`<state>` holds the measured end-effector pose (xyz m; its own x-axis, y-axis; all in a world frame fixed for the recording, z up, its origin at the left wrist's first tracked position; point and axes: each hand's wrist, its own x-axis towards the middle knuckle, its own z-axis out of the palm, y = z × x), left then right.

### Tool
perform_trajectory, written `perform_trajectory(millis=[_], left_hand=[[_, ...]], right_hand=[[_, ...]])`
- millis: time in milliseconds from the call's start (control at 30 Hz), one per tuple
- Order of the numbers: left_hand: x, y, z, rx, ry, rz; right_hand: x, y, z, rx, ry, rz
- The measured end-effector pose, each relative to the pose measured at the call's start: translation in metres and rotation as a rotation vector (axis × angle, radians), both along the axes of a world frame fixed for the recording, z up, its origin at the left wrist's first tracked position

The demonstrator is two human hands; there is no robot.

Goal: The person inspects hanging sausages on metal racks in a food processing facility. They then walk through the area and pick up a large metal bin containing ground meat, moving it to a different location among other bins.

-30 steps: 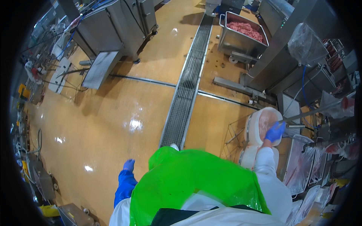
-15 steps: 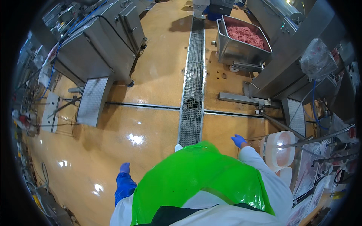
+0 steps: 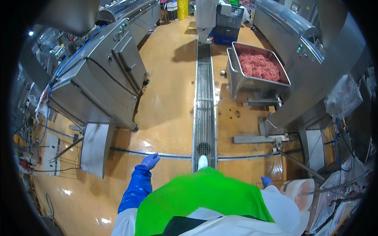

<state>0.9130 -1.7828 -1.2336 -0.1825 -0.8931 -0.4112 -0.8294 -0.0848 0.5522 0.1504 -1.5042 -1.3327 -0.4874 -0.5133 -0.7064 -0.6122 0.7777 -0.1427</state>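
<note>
My left hand (image 3: 151, 161), in a blue glove with a blue sleeve cover, swings ahead over the orange floor, left of the floor drain. Its fingers are loosely stretched and it holds nothing. Lower at my right side, my right hand (image 3: 267, 181) wears a blue glove too; part of it is foreshortened, a finger stands out, and nothing shows in it. Nearest to that hand is a whitish plastic tub (image 3: 300, 192) with pinkish contents. A green apron (image 3: 204, 192) covers my front, and one white boot (image 3: 202, 161) steps onto the drain grate (image 3: 205, 118).
A steel wheeled bin (image 3: 252, 88) of ground meat (image 3: 258, 67) stands ahead on the right. Steel machines (image 3: 92, 94) with a metal step (image 3: 95, 149) line the left. A person (image 3: 205, 17) in white stands far ahead beside stacked crates (image 3: 228, 25). Hoses and plastic-wrapped items crowd the right.
I have moved forward along the drain, and the view has tipped up to show more ahead. My left hand has swung forward; my right hand has dropped back toward my side.
</note>
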Motion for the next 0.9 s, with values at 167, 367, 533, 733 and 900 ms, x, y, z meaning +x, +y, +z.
perform_trajectory(millis=[167,367,533,733,900], left_hand=[[0.026,-0.068,-0.013,0.082,0.035,0.296],[0.117,-0.037,-0.097,0.228,-0.473,-0.295],[0.132,-0.102,-0.112,0.624,-0.405,-0.092],[0.175,-0.328,-0.097,0.142,-0.485,-0.285],[0.165,-0.548,-0.011,-0.066,0.012,0.47]], right_hand=[[-0.031,-0.192,0.027,-0.06,0.014,0.087],[0.064,-0.477,0.067,-0.449,-0.167,-0.001],[0.189,-0.606,0.094,-0.427,-0.367,0.413],[0.234,-0.719,0.119,-0.17,-0.363,0.59],[0.163,-0.749,0.104,-0.269,-0.236,0.184]])
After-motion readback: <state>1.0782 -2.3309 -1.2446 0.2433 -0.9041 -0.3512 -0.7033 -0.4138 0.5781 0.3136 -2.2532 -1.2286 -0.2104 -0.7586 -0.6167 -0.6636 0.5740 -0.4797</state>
